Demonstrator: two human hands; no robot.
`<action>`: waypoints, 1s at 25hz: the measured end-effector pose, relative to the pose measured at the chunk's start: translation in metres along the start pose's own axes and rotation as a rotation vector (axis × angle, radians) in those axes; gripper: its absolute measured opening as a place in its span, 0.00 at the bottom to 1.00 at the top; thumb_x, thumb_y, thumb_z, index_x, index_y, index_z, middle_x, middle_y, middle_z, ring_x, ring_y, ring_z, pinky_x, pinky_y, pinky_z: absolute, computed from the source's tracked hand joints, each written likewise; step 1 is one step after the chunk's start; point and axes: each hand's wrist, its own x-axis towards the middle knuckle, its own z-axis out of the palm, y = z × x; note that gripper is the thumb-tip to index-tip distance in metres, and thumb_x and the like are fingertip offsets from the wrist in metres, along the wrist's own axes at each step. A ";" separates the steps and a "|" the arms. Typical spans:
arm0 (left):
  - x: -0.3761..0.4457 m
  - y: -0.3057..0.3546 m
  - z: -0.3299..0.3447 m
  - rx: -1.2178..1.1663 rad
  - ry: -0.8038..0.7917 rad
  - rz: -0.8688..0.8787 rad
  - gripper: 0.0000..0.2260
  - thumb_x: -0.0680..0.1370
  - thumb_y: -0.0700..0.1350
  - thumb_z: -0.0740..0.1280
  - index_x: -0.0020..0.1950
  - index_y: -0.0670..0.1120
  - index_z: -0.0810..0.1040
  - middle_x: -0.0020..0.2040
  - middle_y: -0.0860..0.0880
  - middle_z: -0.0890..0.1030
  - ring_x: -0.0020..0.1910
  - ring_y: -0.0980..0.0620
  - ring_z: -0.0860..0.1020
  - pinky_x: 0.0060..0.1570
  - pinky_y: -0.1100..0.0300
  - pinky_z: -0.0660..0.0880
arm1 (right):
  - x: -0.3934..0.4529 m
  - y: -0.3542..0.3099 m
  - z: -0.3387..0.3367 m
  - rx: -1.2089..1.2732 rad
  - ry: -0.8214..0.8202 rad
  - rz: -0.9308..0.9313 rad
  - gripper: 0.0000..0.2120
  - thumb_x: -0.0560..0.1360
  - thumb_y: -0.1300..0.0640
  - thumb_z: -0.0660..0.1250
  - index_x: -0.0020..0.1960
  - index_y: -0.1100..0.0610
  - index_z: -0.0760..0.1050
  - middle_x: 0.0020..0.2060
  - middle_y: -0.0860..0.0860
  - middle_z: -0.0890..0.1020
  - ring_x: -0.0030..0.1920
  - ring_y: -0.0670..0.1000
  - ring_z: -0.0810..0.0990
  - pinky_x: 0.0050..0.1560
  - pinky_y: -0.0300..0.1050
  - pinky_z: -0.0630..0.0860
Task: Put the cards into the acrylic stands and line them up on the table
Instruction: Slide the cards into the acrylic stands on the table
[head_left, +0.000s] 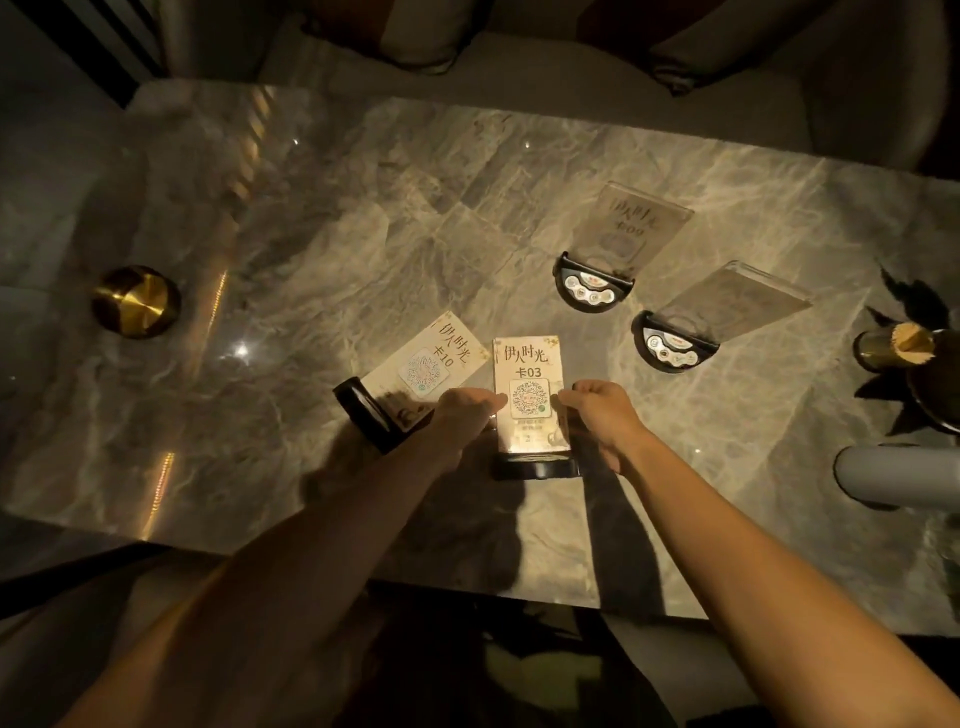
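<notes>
Left hand and right hand fingers pinch opposite edges of card 03, seated upright in its black-based stand; card 10 leans just left of it

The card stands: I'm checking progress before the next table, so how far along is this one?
Four stands are on the marble table, all apparently carded. The two far stands look done. Both hands, left hand and right hand, hold the 03 stand. The 10 stand sits askew; lining up remains.
</notes>
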 end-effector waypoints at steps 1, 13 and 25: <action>0.004 -0.003 0.001 -0.030 0.007 -0.013 0.17 0.79 0.41 0.67 0.30 0.47 0.70 0.32 0.50 0.75 0.31 0.58 0.74 0.26 0.72 0.66 | 0.000 0.000 -0.001 -0.010 -0.003 -0.007 0.04 0.73 0.65 0.70 0.45 0.66 0.78 0.49 0.68 0.85 0.45 0.63 0.86 0.49 0.59 0.83; 0.014 0.066 -0.011 -0.274 0.012 0.179 0.03 0.78 0.35 0.70 0.51 0.38 0.81 0.48 0.36 0.84 0.52 0.38 0.84 0.57 0.39 0.80 | -0.009 -0.061 -0.026 0.003 0.118 -0.269 0.09 0.71 0.69 0.66 0.41 0.56 0.75 0.41 0.55 0.86 0.48 0.58 0.86 0.51 0.64 0.83; 0.042 0.091 -0.001 -0.185 0.094 0.370 0.08 0.73 0.32 0.74 0.51 0.35 0.83 0.40 0.48 0.83 0.37 0.56 0.80 0.40 0.68 0.78 | 0.012 -0.067 -0.049 0.029 0.163 -0.369 0.09 0.74 0.70 0.70 0.41 0.58 0.76 0.34 0.52 0.78 0.36 0.48 0.78 0.53 0.56 0.78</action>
